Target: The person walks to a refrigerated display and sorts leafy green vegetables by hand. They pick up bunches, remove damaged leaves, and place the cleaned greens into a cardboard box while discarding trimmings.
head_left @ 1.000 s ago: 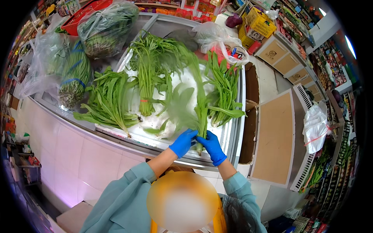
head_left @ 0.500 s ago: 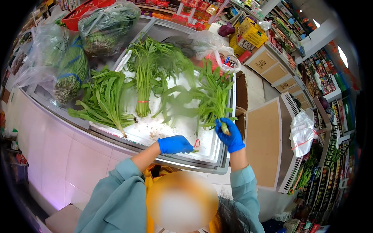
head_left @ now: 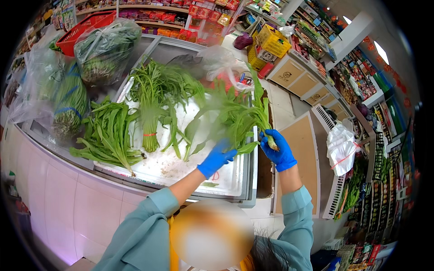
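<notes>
My right hand (head_left: 278,150), in a blue glove, is closed round the root end of some leafy greens (head_left: 242,119), whose long leaves fan up and left over the white foam tray (head_left: 181,165). My left hand (head_left: 218,158), also gloved in blue, is beside the lower leaves with thumb and fingers apart; its upper part is blurred. Below it a small red band (head_left: 215,175) and a loose leaf (head_left: 209,184) lie on the tray. Left of them stand a bunch of thin-stemmed greens (head_left: 150,117) tied with a red band and a pile of broad-leaved greens (head_left: 110,131).
At the left are bundles of long greens (head_left: 70,99) with blue ties and a plastic bag of greens (head_left: 107,54). A red basket (head_left: 86,29) stands behind. Yellow crates (head_left: 272,41) and a clear bag (head_left: 221,61) are at the back; a brown board (head_left: 296,158) lies right of the counter.
My right hand has moved right with the greens, lifting them past the tray's edge. My left hand has risen from the tray's front, near the red band, toward the leaves. The view has shifted.
</notes>
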The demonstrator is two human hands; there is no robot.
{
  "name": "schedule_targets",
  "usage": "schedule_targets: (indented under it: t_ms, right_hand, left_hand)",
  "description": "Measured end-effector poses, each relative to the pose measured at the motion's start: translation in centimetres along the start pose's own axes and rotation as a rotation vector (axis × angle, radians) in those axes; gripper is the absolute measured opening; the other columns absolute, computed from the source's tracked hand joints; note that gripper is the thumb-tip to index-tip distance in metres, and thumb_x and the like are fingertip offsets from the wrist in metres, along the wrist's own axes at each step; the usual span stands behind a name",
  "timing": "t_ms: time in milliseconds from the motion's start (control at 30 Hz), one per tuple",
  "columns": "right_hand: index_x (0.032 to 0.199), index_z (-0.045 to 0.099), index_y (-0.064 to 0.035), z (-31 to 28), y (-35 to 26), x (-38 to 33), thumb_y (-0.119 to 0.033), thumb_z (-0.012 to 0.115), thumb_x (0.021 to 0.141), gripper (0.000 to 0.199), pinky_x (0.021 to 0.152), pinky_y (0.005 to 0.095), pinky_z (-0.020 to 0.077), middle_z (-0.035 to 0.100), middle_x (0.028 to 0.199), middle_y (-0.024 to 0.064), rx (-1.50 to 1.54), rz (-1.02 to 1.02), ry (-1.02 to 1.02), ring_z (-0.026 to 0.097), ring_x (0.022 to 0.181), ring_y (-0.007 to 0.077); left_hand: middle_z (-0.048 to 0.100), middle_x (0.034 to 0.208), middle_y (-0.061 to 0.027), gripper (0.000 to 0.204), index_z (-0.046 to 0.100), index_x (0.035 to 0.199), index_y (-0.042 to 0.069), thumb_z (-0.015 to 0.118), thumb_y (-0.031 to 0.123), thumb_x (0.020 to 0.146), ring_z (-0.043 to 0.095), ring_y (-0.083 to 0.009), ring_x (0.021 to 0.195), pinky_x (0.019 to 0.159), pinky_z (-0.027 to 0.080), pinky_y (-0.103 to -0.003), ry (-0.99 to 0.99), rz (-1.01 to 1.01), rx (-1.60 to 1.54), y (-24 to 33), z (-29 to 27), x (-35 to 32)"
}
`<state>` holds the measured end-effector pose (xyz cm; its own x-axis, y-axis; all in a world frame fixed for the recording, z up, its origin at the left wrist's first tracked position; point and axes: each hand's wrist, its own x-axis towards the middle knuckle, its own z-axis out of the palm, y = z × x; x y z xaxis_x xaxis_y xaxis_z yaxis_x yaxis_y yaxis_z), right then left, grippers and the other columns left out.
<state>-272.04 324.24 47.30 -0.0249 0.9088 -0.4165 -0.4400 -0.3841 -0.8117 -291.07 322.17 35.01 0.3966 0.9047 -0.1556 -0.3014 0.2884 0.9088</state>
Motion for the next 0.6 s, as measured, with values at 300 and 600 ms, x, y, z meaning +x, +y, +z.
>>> schedule_targets:
  t_ms: [300, 600]
  right_hand:
    - [0.085, 0.055, -0.0038, -5.6, -6.1, -4.3, -0.016, 0.059, 0.078, 0.014, 0.055, 0.0244, 0.05, 0.059, 0.077, 0.0059, -0.118, -0.12, 0.128, 0.056, 0.058, 0.011]
    - [0.092, 0.053, -0.0043, -13.7, -10.4, -7.2, -0.016, 0.055, 0.081, 0.015, 0.057, 0.0263, 0.0483, 0.057, 0.077, 0.0049, -0.167, -0.203, 0.207, 0.054, 0.06, 0.0111]
  left_hand:
    - [0.058, 0.079, -0.0086, 0.02, 0.057, 0.097, 0.006, 0.059, 0.012, 0.078, 0.053, -0.016, 0.064, 0.063, 0.044, -0.028, 0.419, 0.576, 0.418, -3.8, 5.7, 2.5]
    - [0.055, 0.077, -0.0032, 0.028, 0.052, 0.11, 0.002, 0.048, 0.02, 0.089, 0.048, -0.009, 0.063, 0.058, 0.041, -0.023, -0.054, 0.257, -0.019, 0.7, 14.9, 7.8]
